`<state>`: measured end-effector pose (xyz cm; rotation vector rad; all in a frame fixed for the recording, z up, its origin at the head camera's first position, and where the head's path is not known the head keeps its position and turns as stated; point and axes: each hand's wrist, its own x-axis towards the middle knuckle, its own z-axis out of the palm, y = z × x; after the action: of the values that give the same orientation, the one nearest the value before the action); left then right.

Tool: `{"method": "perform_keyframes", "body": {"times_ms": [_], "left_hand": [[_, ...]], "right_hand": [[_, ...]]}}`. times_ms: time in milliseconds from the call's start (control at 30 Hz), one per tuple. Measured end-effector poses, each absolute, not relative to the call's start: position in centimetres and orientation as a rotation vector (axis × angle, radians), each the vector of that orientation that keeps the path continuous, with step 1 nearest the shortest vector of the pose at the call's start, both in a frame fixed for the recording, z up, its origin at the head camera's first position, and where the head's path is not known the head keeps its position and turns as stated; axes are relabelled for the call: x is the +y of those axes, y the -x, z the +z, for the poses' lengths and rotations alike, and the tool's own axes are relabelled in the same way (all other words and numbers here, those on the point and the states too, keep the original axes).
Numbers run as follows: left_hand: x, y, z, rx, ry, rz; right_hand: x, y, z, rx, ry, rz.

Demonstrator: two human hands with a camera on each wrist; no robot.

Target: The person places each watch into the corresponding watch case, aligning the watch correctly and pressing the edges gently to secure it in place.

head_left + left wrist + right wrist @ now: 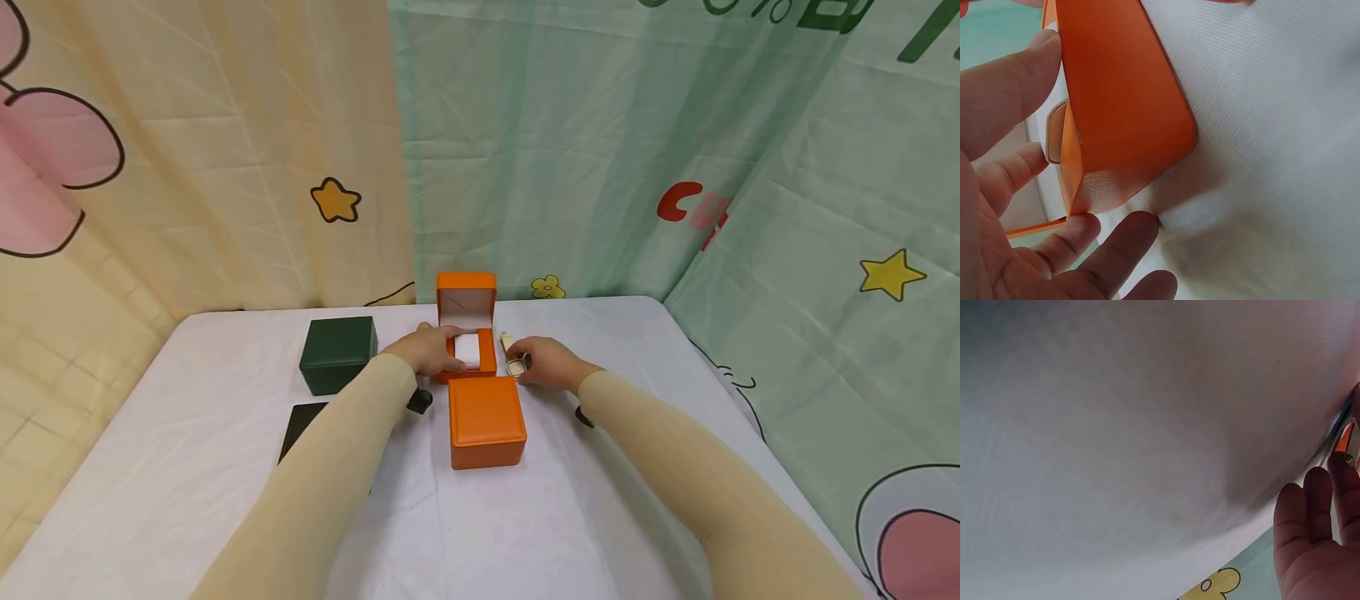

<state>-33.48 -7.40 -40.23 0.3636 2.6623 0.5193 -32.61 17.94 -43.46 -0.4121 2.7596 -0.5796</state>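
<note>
An orange watch box (487, 350) stands with its lid raised, a white cushion (467, 350) inside. My left hand (426, 350) grips its left side. In the left wrist view the thumb (1035, 75) lies at the front rim and fingertips (1082, 228) touch the side wall. Just right of this box, my right hand (551, 363) pinches a wristwatch (517, 367) with a pale strap and light dial. The right wrist view shows only part of that hand (1322, 544), with the watch mostly hidden at the edge.
A closed orange box (487, 417) sits in front of the open one. To the left are a dark green box (339, 354) and a black item (300, 425) partly covered by my left sleeve. White cloth (600, 533) covers the table; printed curtains (525, 150) hang behind.
</note>
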Motion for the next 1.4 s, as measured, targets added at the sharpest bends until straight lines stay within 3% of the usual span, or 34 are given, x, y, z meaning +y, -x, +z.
{"method": "perform_keyframes", "body": {"times_ms": [1400], "left_hand": [[-7.0, 33.6, -40.7, 2.713, -0.301, 0.721]], "right_hand": [[19.1, 31.7, -41.9, 2.794, 0.456, -0.949]]}}
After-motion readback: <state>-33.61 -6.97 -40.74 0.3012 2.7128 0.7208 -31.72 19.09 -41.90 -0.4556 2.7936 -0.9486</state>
